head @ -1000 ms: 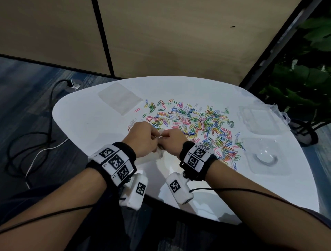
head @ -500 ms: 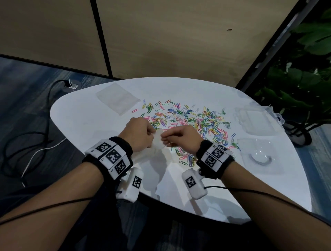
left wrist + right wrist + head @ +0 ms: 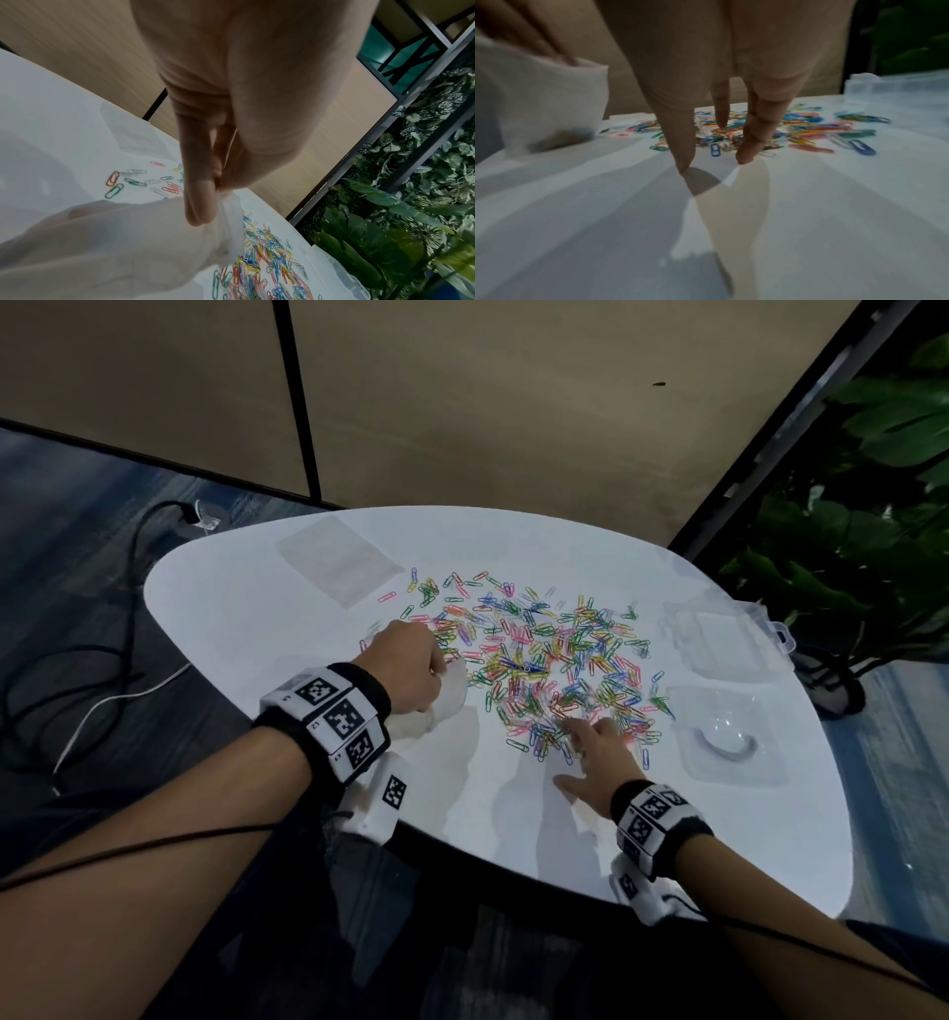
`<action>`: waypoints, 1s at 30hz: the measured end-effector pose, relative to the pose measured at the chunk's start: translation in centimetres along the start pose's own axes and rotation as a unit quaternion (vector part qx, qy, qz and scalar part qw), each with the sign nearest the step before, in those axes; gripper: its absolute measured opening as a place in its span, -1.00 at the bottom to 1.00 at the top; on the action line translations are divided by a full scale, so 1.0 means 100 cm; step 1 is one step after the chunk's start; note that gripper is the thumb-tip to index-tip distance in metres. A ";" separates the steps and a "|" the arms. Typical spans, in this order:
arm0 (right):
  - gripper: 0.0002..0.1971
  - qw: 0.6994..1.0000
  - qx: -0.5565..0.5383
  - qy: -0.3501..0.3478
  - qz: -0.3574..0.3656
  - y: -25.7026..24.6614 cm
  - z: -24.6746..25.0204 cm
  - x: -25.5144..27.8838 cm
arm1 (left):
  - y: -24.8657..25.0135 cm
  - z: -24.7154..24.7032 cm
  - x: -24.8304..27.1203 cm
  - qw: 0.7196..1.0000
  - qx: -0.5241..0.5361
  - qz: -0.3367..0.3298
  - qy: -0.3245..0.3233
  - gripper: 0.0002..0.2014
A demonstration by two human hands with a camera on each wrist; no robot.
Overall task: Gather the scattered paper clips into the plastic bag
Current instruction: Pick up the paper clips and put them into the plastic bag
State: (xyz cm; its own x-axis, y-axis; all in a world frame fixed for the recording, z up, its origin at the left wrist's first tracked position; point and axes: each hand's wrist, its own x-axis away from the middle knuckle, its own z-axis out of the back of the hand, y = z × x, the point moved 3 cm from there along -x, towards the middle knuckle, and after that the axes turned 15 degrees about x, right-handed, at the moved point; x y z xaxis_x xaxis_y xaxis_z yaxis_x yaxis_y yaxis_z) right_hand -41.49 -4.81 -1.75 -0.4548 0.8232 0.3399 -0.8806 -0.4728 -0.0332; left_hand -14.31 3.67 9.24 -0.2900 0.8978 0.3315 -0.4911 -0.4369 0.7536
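Note:
Coloured paper clips lie scattered over the middle of the white table. My left hand pinches the rim of a clear plastic bag at the pile's left edge; the left wrist view shows the bag hanging open below the fingers. My right hand reaches out with straight, spread fingers onto the near edge of the pile. In the right wrist view its fingertips touch down among the clips, holding nothing, with the bag at the left.
A second flat plastic bag lies at the table's far left. A clear plastic box and its lid sit at the right edge. Cables run over the floor on the left; plants stand at the right.
My right hand has let go of the bag and moved right, opening onto the near edge of the clip pile. The left hand still holds the bag.

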 end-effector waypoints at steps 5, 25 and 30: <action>-0.45 0.988 0.101 0.053 0.105 -0.033 -0.003 -0.017 | -0.002 0.000 -0.001 1.000 -0.014 -0.003 -0.005 -0.72; -0.86 0.770 -0.633 -0.068 -0.048 -0.065 0.082 -0.020 | 0.002 -0.011 -0.004 1.000 -0.013 -0.008 -0.024 -0.69; -0.91 0.755 -0.645 -0.111 -0.041 -0.101 0.073 -0.015 | 0.011 -0.018 0.002 0.999 0.024 -0.042 -0.022 -0.73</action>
State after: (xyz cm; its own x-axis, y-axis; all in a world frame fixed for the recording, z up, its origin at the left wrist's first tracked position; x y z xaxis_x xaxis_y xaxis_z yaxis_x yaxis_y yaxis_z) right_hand -30.94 -3.54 4.97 -0.4841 0.6923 0.5351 -0.3669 0.3946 -0.8424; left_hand -16.41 3.30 9.07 -0.2124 0.9332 0.2899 -0.4723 -0.3577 0.8056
